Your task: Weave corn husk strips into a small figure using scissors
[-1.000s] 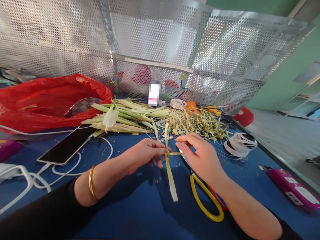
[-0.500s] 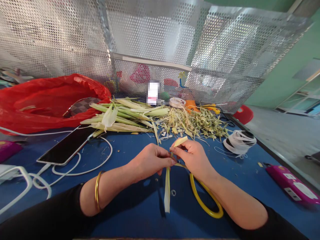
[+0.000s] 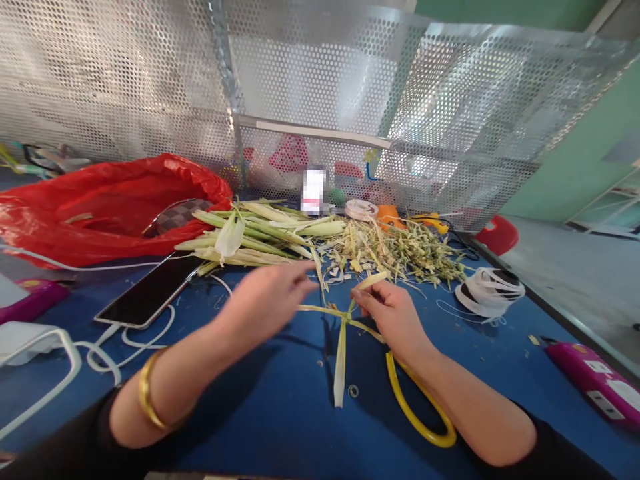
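Note:
Thin corn husk strips [image 3: 340,363] join at a small crossing, with ends pointing left, down and to the right. My right hand [image 3: 393,317] pinches one pale husk end between thumb and fingers, holding the crossing above the table. To its left, my left hand [image 3: 270,293] is blurred by motion, its index finger and thumb apart and nothing visible between them. It is near the left-pointing strip and apart from the crossing. A yellow ring-shaped tube [image 3: 417,423] lies by my right wrist, partly hidden by the forearm. A small clear ring [image 3: 353,391] lies beside the hanging strip.
Behind my hands are a pile of husks [image 3: 270,230] and a heap of dried scraps [image 3: 415,250]. A red plastic bag [image 3: 115,193] and a phone [image 3: 150,290] with white cable stand left. White cord [image 3: 490,293] and a purple device [image 3: 593,380] lie right.
My left hand has let go of the strips at the crossing and moved up and left. My right hand keeps its pinch. The left-pointing strip now shows, and the view has shifted slightly.

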Tool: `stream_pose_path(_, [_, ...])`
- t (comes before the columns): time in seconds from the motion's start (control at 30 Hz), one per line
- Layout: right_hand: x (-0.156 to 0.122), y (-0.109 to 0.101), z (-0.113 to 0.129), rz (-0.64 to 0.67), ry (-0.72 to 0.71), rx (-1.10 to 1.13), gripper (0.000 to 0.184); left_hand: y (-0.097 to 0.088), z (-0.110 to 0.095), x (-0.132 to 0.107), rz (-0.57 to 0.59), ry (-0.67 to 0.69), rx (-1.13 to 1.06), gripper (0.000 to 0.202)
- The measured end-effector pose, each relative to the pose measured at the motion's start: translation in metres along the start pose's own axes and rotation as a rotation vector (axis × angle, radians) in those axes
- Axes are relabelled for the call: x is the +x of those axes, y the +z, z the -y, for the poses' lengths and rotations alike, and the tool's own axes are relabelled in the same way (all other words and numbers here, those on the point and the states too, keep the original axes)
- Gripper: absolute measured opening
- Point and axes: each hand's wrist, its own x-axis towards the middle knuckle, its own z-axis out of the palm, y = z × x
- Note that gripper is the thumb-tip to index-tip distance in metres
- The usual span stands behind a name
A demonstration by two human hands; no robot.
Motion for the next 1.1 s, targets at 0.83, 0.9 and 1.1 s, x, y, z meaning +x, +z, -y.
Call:
stream_pose_path(0.83, [-0.004, 0.002, 0.0, 0.055, -0.032, 0.021, 0.024, -0.07, 0.113, -0.012, 0.028, -0.751, 0.753, 0.052])
stream_pose_path(0.9, [-0.004, 0.002, 0.001, 0.054, -0.043, 0.019, 0.025, -0.071, 0.116, -0.012, 0.039, -0.717, 0.777, 0.051])
stream_pose_path(1.1, [-0.003, 0.002, -0.002, 0.062, -0.045, 0.009, 0.026, -0.078, 0.104, -0.022, 0.06, -0.612, 0.783, 0.047])
